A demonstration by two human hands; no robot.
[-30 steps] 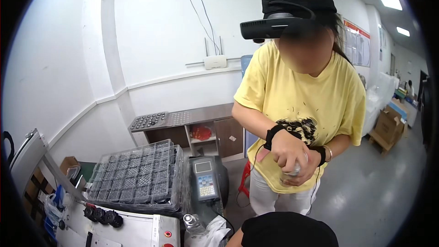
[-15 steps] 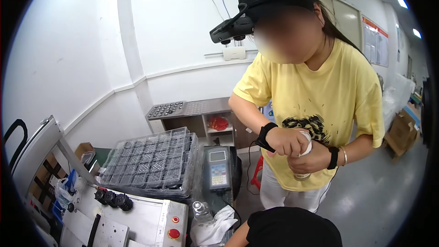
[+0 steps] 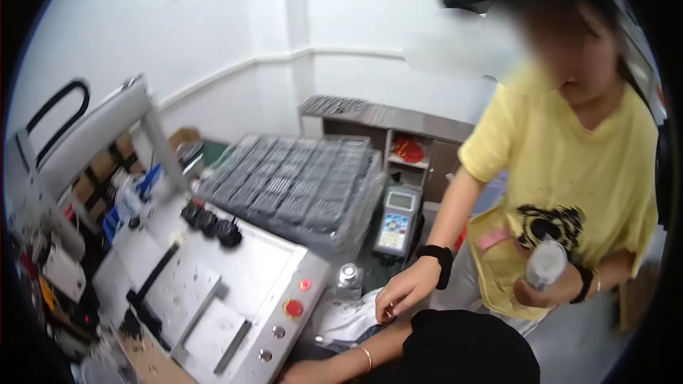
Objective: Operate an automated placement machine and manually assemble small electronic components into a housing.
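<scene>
Head view: own hands unseen, grip can't tell; co-worker's hand clasps white bottle by yellow shirt

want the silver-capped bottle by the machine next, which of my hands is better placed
Neither left nor right can be picked: your hands are out of view. One braceleted forearm lies at the lower edge, hand cut off. A co-worker's hand hangs nearest the bottle.
</scene>
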